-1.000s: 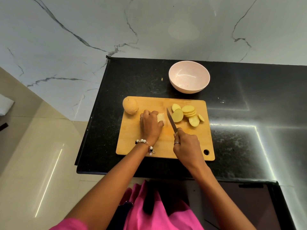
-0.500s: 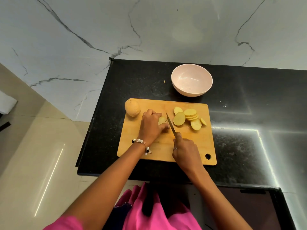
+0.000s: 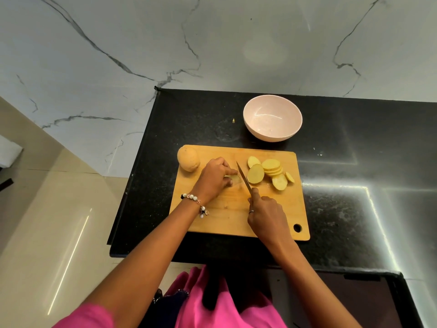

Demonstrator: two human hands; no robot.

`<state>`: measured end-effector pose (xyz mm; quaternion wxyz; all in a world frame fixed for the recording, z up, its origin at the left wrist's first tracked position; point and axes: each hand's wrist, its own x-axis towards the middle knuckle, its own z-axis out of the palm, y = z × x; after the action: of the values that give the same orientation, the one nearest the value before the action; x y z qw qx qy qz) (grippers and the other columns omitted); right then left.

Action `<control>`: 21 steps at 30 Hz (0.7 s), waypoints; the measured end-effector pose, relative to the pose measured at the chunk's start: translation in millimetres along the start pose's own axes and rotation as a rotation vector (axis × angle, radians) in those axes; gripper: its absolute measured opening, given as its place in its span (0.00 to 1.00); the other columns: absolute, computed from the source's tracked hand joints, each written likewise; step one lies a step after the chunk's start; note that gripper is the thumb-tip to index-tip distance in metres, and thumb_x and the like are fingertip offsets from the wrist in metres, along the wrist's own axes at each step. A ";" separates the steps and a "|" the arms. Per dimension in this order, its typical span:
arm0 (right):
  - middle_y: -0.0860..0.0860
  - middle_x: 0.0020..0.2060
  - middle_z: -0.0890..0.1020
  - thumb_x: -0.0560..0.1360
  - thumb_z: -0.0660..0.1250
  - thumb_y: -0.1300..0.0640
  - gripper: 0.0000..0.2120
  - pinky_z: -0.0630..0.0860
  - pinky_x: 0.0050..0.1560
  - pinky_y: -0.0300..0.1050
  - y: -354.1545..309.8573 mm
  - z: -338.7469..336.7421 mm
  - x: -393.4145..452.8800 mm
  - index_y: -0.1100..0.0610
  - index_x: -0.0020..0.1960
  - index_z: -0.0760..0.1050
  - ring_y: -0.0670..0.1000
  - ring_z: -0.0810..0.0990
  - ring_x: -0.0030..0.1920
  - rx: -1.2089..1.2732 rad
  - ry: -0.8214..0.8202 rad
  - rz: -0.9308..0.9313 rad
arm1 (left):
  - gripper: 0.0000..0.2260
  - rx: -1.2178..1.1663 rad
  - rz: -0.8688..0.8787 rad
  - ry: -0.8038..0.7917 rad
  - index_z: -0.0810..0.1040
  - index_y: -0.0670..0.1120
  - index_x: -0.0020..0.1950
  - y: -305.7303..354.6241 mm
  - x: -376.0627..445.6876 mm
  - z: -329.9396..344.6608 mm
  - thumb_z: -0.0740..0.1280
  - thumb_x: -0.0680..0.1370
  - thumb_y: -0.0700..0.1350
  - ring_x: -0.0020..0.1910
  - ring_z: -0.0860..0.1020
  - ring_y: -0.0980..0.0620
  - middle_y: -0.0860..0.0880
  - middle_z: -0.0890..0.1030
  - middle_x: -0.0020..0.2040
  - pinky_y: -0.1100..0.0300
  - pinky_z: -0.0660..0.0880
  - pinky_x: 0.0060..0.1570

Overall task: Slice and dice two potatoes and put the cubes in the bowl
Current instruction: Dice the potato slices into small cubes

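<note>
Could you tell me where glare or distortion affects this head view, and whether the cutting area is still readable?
Head view: bright streaks of reflected light cross the black counter right of the cutting board; wide-angle bending curves the counter edges; the potato slices, knife and bowl read clearly; the potato piece under the left hand is slightly blurred.

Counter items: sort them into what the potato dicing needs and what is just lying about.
Needed: whole potato, potato piece under left hand, knife in right hand, slices, cutting board, bowl.

Lying about: small yellow scrap on the counter.
</note>
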<state>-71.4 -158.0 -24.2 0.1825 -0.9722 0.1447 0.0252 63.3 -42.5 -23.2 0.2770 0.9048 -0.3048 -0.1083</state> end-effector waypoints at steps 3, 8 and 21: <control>0.59 0.49 0.79 0.80 0.54 0.57 0.22 0.65 0.40 0.48 3.4 0.9 -3.9 0.58 0.74 0.59 0.61 0.77 0.47 0.028 -0.017 -0.026 | 0.17 -0.009 0.023 0.004 0.78 0.45 0.62 -3.4 -0.4 -0.8 0.71 0.73 0.40 0.53 0.73 0.51 0.47 0.77 0.53 0.64 0.69 0.50; 0.61 0.43 0.81 0.80 0.56 0.58 0.20 0.62 0.36 0.47 1.9 1.2 -7.7 0.63 0.71 0.66 0.64 0.78 0.42 0.131 0.071 -0.030 | 0.23 -0.074 -0.039 0.079 0.76 0.45 0.64 -6.8 -4.9 2.7 0.74 0.71 0.45 0.52 0.75 0.51 0.47 0.78 0.53 0.61 0.72 0.51; 0.60 0.49 0.80 0.81 0.53 0.58 0.22 0.63 0.39 0.48 -19.9 6.9 -6.6 0.62 0.74 0.59 0.62 0.77 0.47 0.035 0.046 0.011 | 0.20 -0.110 -0.104 0.140 0.78 0.43 0.61 -5.6 -8.1 16.9 0.75 0.70 0.43 0.52 0.72 0.50 0.48 0.75 0.50 0.58 0.73 0.52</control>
<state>-71.8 -136.0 -23.0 0.1958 -0.9683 0.1548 0.0012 53.5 -41.2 -40.1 0.3409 0.9081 -0.2308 -0.0757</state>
